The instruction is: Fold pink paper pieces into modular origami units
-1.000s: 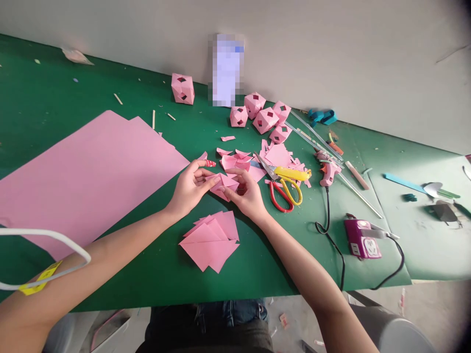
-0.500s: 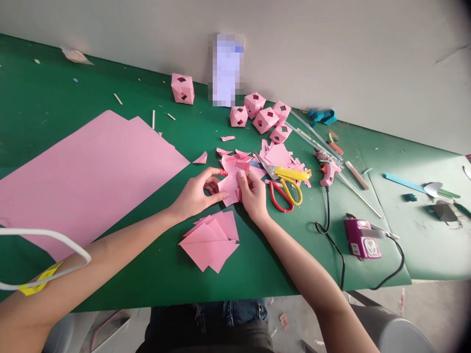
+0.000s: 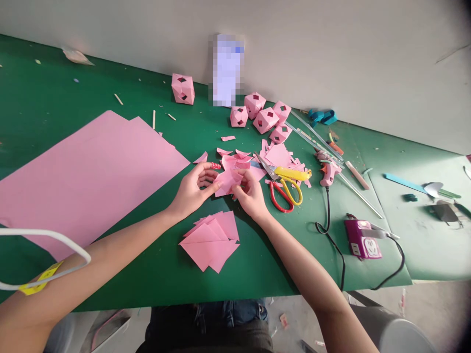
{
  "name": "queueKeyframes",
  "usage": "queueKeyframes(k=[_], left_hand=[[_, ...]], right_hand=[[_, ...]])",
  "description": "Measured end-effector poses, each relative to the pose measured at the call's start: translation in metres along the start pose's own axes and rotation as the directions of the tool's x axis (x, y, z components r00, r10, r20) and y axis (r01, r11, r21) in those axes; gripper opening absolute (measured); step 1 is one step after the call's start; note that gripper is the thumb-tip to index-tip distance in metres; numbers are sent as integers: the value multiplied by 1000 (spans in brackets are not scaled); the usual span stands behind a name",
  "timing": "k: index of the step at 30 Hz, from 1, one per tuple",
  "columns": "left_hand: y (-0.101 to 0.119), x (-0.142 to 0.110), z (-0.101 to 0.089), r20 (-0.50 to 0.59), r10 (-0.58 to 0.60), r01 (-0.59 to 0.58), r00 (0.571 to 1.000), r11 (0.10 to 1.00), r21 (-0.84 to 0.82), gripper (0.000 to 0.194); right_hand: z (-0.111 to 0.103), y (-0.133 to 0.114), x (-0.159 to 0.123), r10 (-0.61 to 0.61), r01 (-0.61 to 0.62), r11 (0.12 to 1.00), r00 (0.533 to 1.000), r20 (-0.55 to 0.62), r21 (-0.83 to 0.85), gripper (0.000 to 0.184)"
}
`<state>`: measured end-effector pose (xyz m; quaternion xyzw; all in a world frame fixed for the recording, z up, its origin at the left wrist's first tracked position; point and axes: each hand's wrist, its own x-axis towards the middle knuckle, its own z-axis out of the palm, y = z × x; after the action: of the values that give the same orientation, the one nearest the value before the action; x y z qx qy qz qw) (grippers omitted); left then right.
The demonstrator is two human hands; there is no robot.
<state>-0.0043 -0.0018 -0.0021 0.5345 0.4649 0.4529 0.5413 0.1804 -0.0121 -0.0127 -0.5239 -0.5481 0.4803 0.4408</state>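
Observation:
Between my two hands is a folded piece of pink paper [image 3: 227, 181], raised over the green table. My left hand [image 3: 196, 189] pinches its left edge with thumb and fingers; a red wrap circles the tip of one finger. On the other side my right hand [image 3: 250, 193] grips the paper's right edge between thumb and fingers. Just nearer to me lies a fanned stack of pink paper squares [image 3: 209, 241]. Curled pink pieces [image 3: 241, 156] lie right behind the held paper. Scissors [image 3: 285, 193] with red and yellow handles and a yellow cutter [image 3: 293, 173] rest right of my right hand.
Large pink sheets [image 3: 91, 171] cover the left. Pink paper polyhedra [image 3: 265, 120] stand by the wall, near a blurred-out screen [image 3: 226, 71]. A pink glue gun [image 3: 329, 169], its black cord and a purple power adapter [image 3: 362, 239] lie right. A white cable [image 3: 47, 233] crosses my left forearm.
The paper has turned in my hands and now lies flatter, with its outline changed. My left fingers have shifted slightly left, and my right fingers have changed their hold.

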Motion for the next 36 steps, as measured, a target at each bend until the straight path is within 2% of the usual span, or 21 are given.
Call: queueKeyframes(k=[6,11,13,15,16,20,23,26,30,36], left_hand=[[-5,5,-2,-111,-21,7,994,993,-121,48],[-3,5,-1,-77,-56,44,995,986,-159,50],[-1,4,-1,-62,-76,66,995,986,-152,53],[1,3,-1,-58,-90,81,994,985,-151,56],[2,2,0,-53,-93,84,994,984,-154,57],[2,1,0,-17,-95,91,995,983,-157,61],[2,1,-1,11,-102,102,995,984,-145,62],[4,0,-1,31,-105,109,994,980,-169,62],[6,0,-2,38,-107,112,994,972,-206,60],[6,0,-2,54,-103,112,993,971,-213,57]], right_hand=[[-4,1,-1,-60,59,997,998,32,47,36],[-2,0,-2,-134,140,989,981,-143,36,50],[-1,0,-3,-189,193,981,962,-196,-1,41],[-1,-1,-5,-266,253,964,939,-217,-87,21],[-1,-1,-5,-307,283,949,927,-216,-137,14],[-2,-2,-4,-400,358,898,907,-133,-255,15],[-2,-1,-2,-402,364,879,914,-65,-308,29],[-1,1,-1,-415,372,857,908,-51,-357,36],[-1,4,-1,-438,381,835,897,-58,-397,35],[-1,4,-1,-432,390,843,901,-33,-370,34]])
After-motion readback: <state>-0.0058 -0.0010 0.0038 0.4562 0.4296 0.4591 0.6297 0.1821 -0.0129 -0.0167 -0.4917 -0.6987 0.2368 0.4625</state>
